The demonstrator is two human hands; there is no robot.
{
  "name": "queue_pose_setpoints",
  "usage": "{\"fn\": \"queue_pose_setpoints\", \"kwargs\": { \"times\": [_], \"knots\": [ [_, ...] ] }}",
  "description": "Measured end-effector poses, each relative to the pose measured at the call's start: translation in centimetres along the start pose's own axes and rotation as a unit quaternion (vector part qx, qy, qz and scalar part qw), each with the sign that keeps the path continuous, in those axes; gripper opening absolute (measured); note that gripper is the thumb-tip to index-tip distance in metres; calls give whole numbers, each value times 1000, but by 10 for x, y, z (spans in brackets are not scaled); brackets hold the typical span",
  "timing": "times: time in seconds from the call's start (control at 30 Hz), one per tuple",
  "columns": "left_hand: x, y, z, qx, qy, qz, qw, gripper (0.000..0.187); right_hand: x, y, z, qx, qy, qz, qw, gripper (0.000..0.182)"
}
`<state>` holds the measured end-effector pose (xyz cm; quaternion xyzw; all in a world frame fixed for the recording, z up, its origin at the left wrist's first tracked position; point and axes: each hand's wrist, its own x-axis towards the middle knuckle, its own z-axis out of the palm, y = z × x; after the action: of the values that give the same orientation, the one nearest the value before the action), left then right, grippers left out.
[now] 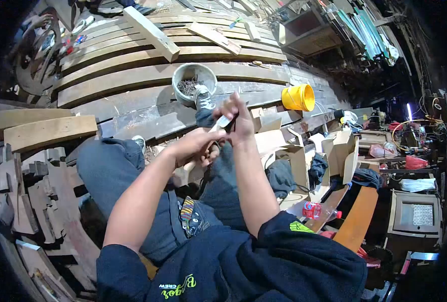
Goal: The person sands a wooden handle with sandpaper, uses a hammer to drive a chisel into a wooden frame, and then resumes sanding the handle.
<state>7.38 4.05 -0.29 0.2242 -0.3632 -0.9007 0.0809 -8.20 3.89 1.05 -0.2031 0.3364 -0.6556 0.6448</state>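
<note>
Both of my hands meet in front of my knees, around a slim, light-coloured wooden piece (189, 165). My left hand (199, 144) is closed round its middle, and the lower end pokes out beneath the fingers. At the upper end, a pale, flat part (224, 121) shows beside my right hand (239, 121). That hand's fingers are curled in against this end, with the thumb pointing up. Something dark sits between the right fingers and palm, too small to name. The exact kind of the wooden piece cannot be made out.
A grey bucket (211, 77) of nail-like metal bits stands beyond my shoe. A yellow bucket (290, 97) is further right. Cardboard boxes (342, 151) and a plastic bottle (311, 210) lie on the right. Timber beams (52, 133) are stacked on the left; planks cover the floor ahead.
</note>
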Motion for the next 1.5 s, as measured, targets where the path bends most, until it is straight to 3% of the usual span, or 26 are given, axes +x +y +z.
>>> {"fn": "queue_pose_setpoints", "kwargs": {
  "times": [0.07, 0.13, 0.2, 0.27, 0.33, 0.4, 0.53, 0.6, 0.63, 0.67, 0.73, 0.8, 0.83, 0.93, 1.0, 1.07, 1.1, 1.13, 1.2, 1.23, 1.27, 1.33, 1.4, 1.43, 1.47, 1.5],
  "knots": [
    [1, -1, -5, 274, 85, 62, 956, 32, 5, -9, -1, 32, 102, 18, 994, 29],
    [-7, -7, 0, 603, 307, 142, 722, 28, 13, -5, -8, 45, 193, -22, 980, 24],
    [-4, -14, 1, 594, 353, 78, 718, 22, 15, 3, -14, 38, 211, -27, 976, 23],
    [3, -28, -7, 635, 433, 226, 598, 21, 14, 12, -16, 5, 256, -49, 966, 24],
    [8, -29, -2, 674, 421, 198, 574, 18, 13, 16, -12, 17, 251, -62, 966, 24],
    [9, -26, 6, 625, 411, 170, 642, 27, 12, 13, -7, 20, 228, -66, 971, 24],
    [10, -19, 12, 582, 398, 117, 699, 27, 4, 5, -7, 54, 142, -44, 987, 25],
    [20, -24, -1, 494, 288, 99, 815, 30, -1, 2, -11, 59, 86, -27, 994, 25],
    [15, -22, -1, 327, 201, 33, 923, 37, -3, 0, -11, 62, 26, -9, 998, 25],
    [15, -20, -4, 299, 147, 5, 943, 41, -2, 1, -16, 79, -2, 4, 997, 26],
    [10, -17, -6, 288, 129, -4, 949, 34, -1, 4, -18, 94, -11, 3, 995, 29],
    [8, -23, 4, 582, 375, 137, 709, 26, 5, 11, -19, 79, 102, 1, 992, 29],
    [5, -16, 5, 599, 414, 114, 675, 19, 10, 16, -17, 85, 200, -9, 976, 35],
    [12, -19, 2, 612, 439, 110, 649, 19, 14, 12, 8, 44, 314, -37, 948, 29],
    [12, -22, -4, 600, 433, 150, 656, 23, 14, 11, 6, -9, 245, -27, 969, 25],
    [14, -21, -11, 374, 192, 38, 907, 31, 8, 2, -14, 94, 63, 58, 992, 22],
    [10, -18, -10, 276, 125, -23, 953, 37, 3, 0, -17, 124, -56, 47, 990, 26],
    [9, -18, -9, 295, 117, -50, 947, 37, 2, -2, -20, 153, -119, 51, 980, 31],
    [13, -25, -5, 464, 247, 64, 848, 33, 5, 2, -22, 99, -11, 42, 994, 26],
    [2, -15, 8, 539, 364, 65, 757, 27, 10, 8, -11, 39, 144, 12, 989, 29],
    [2, -10, 5, 580, 378, 56, 719, 24, 13, 12, 1, 52, 275, -9, 960, 29],
    [9, -11, 5, 583, 415, 49, 697, 24, 19, 17, 5, 3, 361, -73, 930, 28],
    [14, -20, -1, 547, 378, 86, 742, 23, 14, 10, 16, -71, 295, -66, 951, 27],
    [14, -17, -4, 493, 315, 76, 808, 26, 14, 5, 2, -25, 189, -7, 982, 27],
    [10, -15, -8, 332, 188, 10, 924, 29, 14, -1, -13, 21, 80, 52, 995, 28],
    [5, -13, -6, 278, 140, -21, 950, 30, 7, -5, -15, 94, -44, 72, 992, 32]
  ]
}}
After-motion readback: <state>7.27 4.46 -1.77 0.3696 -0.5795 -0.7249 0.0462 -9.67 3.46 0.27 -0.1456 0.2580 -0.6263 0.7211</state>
